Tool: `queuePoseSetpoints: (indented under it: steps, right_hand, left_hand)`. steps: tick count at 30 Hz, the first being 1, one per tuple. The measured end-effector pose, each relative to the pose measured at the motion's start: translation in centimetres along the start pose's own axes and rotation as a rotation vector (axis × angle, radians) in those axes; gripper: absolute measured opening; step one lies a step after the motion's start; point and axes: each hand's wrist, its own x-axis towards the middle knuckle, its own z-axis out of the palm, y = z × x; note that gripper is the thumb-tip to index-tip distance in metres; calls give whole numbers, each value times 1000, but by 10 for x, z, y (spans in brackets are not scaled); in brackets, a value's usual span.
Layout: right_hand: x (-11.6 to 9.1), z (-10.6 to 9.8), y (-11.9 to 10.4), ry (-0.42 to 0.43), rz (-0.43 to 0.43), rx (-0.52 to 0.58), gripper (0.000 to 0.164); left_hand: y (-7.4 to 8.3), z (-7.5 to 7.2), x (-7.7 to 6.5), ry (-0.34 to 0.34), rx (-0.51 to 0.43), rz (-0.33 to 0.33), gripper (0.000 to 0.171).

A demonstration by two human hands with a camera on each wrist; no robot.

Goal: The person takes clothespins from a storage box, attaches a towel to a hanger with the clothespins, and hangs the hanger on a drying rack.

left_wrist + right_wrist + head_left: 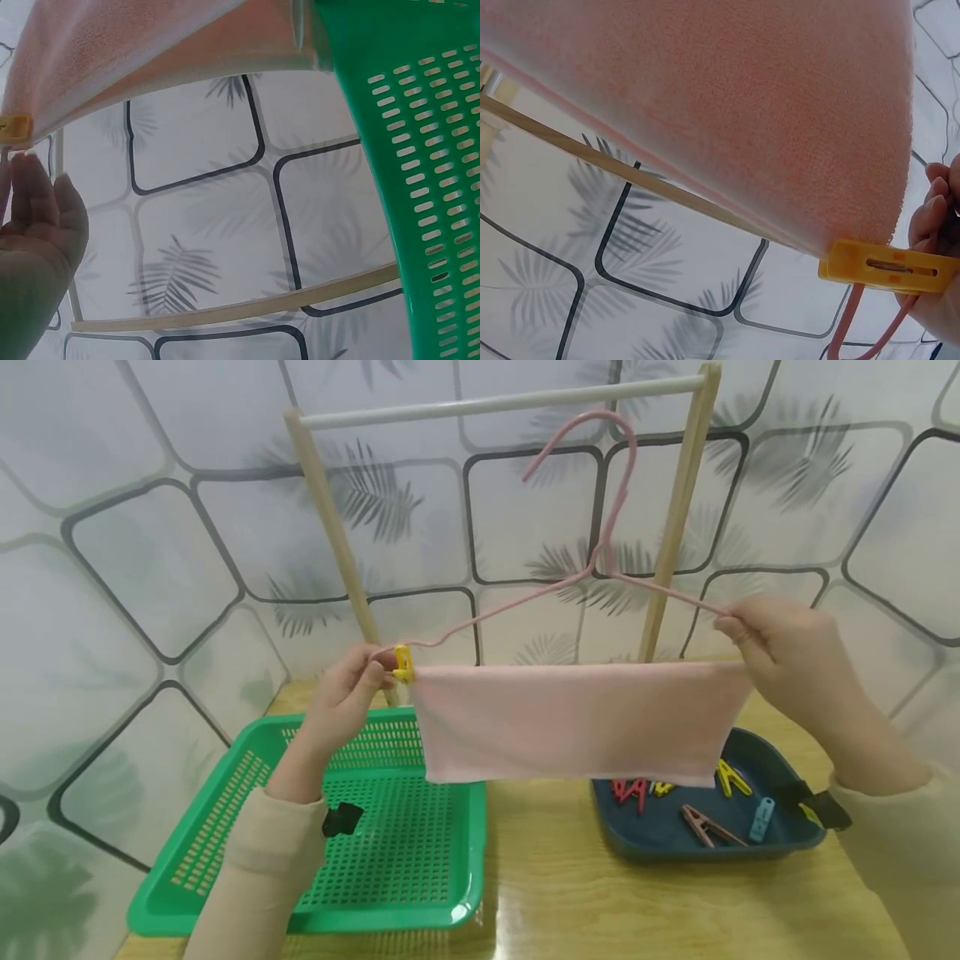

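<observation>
A pink clothes hanger is held up in the air, its hook tipped to the left. Over its lower bar hangs a folded pink towel. My left hand grips the hanger's left end, beside a yellow clothespin clipped at the towel's upper left corner. At the other end, my right hand pinches the hanger with thumb and fingers by the towel's upper right corner. A second yellow clothespin shows there in the right wrist view, on the towel's corner and the pink wire; the head view hides it behind the hand.
A green perforated basket stands on the wooden table at left. To the right, a dark blue tray contains several clothespins, including a blue one. Behind the hanger rises a wooden rack with a white bar.
</observation>
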Motion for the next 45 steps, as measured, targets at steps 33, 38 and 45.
queuePoseSetpoints:
  steps: [33,38,45]
  right_hand:
    - [71,15,-17,-57,-6,-145,18]
    - [93,21,-11,-126,78,-69,20]
    - [121,34,-3,-289,210,-28,26]
  left_hand:
    - [3,-7,10,236,179,-230,37]
    - [2,-12,5,228,143,-357,40]
    - [-2,-11,1,185,142,-379,35]
